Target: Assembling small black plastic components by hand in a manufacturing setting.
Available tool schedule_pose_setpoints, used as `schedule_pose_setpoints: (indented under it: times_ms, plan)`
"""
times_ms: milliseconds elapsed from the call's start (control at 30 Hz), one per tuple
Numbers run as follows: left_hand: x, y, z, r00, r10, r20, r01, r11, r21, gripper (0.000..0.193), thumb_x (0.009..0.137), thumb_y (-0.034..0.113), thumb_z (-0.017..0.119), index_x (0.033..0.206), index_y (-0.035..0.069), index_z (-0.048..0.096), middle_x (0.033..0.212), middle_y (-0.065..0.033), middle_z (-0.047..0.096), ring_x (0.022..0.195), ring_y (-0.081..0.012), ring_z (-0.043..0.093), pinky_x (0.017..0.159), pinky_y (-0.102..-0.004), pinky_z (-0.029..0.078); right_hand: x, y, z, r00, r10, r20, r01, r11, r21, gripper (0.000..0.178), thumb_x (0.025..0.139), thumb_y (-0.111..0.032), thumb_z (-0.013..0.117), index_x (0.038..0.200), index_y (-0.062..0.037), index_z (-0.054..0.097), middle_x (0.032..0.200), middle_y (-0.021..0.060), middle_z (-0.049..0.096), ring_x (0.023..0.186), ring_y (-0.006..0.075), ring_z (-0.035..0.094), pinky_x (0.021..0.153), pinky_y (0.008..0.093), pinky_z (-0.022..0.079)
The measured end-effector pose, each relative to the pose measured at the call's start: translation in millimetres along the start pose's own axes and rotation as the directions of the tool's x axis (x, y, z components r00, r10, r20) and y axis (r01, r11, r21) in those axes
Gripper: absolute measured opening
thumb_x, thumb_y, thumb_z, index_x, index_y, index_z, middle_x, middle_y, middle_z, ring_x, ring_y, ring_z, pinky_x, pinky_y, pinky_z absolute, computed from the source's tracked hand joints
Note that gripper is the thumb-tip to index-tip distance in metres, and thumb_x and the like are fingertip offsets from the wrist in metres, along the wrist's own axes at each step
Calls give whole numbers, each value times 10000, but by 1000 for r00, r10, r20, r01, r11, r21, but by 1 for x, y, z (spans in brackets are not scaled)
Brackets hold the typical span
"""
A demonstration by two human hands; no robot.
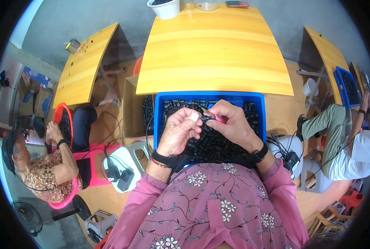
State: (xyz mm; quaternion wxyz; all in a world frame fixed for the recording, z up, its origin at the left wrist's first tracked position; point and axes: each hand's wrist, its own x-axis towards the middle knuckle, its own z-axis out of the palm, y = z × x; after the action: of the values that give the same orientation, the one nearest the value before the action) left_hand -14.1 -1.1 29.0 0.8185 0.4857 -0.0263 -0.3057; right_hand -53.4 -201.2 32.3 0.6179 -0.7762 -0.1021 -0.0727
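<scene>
Black fitting (207, 118) pinched in right fingers (217, 126); left fingers (181, 115) curled just beside, grip unclear.

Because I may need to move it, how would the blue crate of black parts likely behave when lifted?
The blue crate is probably stiff, since its rim shows no obvious sag. It is likely heavy for its size, because many black parts lie piled inside. These loose-looking parts might slide if it tips.
</scene>
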Motion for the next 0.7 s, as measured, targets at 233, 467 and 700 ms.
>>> schedule_pose_setpoints:
  times_ms: [233,467,700]
  plan:
    - [4,-19,-1,998,-41,53,48,988,-149,79,955,120,628,977,54,591,835,-75,660,702,-158,644,608,-276,544,-4,11,-1,994,103,-22,-96,971,220,209,836,-15,719,1042,-3,688,817,-7,627,693,48,507,625,212,443]
    - [9,-24,-11,984,-173,49,178,897,-403,88,955,93,598,1024,40,608,879,-95,668,732,-178,651,641,-284,544,-1,26,8,994,-31,-101,49,983,178,166,885,-42,693,1045,0,696,804,-11,661,658,29,516,599,195,447]
    - [7,-21,-10,974,-204,95,225,902,-368,115,940,115,633,1030,42,632,883,-101,699,745,-183,688,649,-295,561,0,16,2,977,214,12,-210,945,249,156,871,-59,716,1010,8,693,809,-13,655,692,31,525,633,201,455]
